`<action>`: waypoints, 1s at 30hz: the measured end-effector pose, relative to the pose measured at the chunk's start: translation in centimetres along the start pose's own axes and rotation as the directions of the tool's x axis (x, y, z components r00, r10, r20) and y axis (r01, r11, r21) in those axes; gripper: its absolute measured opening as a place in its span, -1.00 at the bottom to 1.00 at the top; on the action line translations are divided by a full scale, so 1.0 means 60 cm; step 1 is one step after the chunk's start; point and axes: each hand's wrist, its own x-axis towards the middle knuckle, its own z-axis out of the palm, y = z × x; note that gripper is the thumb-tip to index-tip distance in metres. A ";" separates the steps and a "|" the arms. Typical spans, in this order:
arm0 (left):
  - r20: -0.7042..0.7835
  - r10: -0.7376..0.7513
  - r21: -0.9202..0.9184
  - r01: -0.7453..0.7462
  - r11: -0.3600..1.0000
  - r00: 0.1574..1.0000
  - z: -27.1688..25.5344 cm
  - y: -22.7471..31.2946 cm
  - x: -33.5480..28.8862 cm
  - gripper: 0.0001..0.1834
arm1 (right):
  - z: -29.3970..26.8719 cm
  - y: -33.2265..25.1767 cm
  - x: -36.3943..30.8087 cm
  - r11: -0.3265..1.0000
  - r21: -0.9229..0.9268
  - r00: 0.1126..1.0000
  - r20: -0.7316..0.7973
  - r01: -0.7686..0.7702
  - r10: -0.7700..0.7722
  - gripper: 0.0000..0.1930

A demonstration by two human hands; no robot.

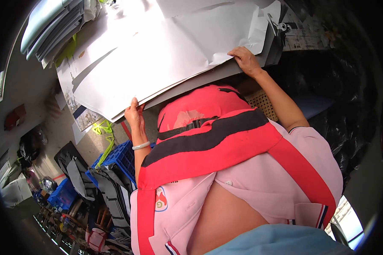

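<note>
Large white paper sheets [149, 55] lie layered over the work table in front of me, brightly lit on the left and creased toward the right. My left hand [134, 114] is closed at their near left corner, with the thumb on top and fingers beneath. A pale bangle circles that wrist. At the near right edge, my right hand [245, 60] grips the sheets, its fingers curled over the top. Between the two hands the near edges sit slightly apart, and a grey layer [191, 80] shows below the white ones.
A stack of folded grey-blue material [57, 29] stands at the far left of the table. A metal clamp-like fitting [281, 27] is at the right end. Blue crates [119, 159], yellow-green strips [104, 129] and grey bags [74, 168] are at lower left. Black plastic sheeting [332, 89] hangs at right.
</note>
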 end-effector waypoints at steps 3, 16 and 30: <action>0.036 -0.008 -0.057 0.011 0.998 0.999 0.023 0.021 -0.002 -0.72 | -0.001 0.012 -0.003 0.996 0.083 0.998 -0.047 -0.039 0.043 -0.84; 0.435 0.630 0.060 -0.719 0.693 0.644 0.354 0.496 0.034 -0.78 | -0.231 0.084 0.205 0.963 0.115 0.857 -0.439 -0.244 0.270 -0.74; 0.473 0.550 0.316 -0.715 0.623 0.688 0.267 0.390 -0.063 -0.70 | -0.169 0.120 0.069 0.967 0.152 0.902 -0.356 -0.202 0.245 -0.78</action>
